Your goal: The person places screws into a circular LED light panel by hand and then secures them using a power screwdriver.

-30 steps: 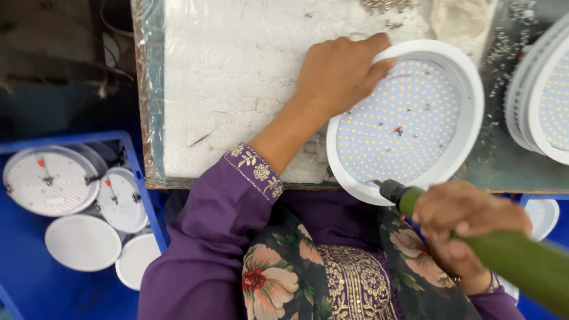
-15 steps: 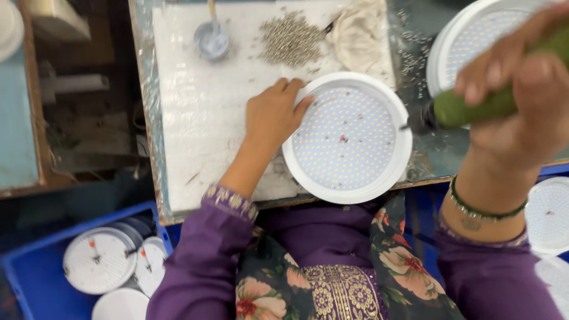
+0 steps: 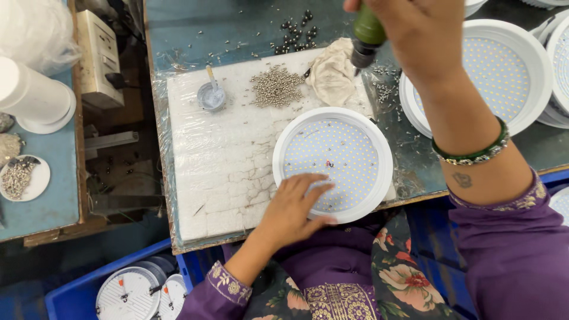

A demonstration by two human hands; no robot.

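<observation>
A white foam slab wrapped in clear plastic film (image 3: 219, 154) covers the middle of the frame, lying on a dark blue-green worktable (image 3: 237, 24). At the right edge of the frame a stack of round white lamp panels with dotted faces (image 3: 504, 71) sits on the table, partly hidden by a forearm. On the right part of the slab lies a single round white lamp panel studded with small yellow dots (image 3: 335, 163), face up, near the centre of the frame. In the lower left corner a blue plastic crate (image 3: 65, 296) holds round white discs.

The left hand (image 3: 290, 210) lies flat, fingers spread open, on the lower left rim and face of the single panel; it grips nothing. The right hand (image 3: 415, 29), at the top of the frame, is closed around a green-bodied power screwdriver (image 3: 367, 35), whose dark tip points down near a crumpled beige cloth (image 3: 332, 74) just above the panel.

Left of the cloth lies a heap of small silver screws (image 3: 275, 86), and further left a small round grey dish with a stick in it (image 3: 210, 95). A green bangle (image 3: 474, 155) circles the right wrist.
</observation>
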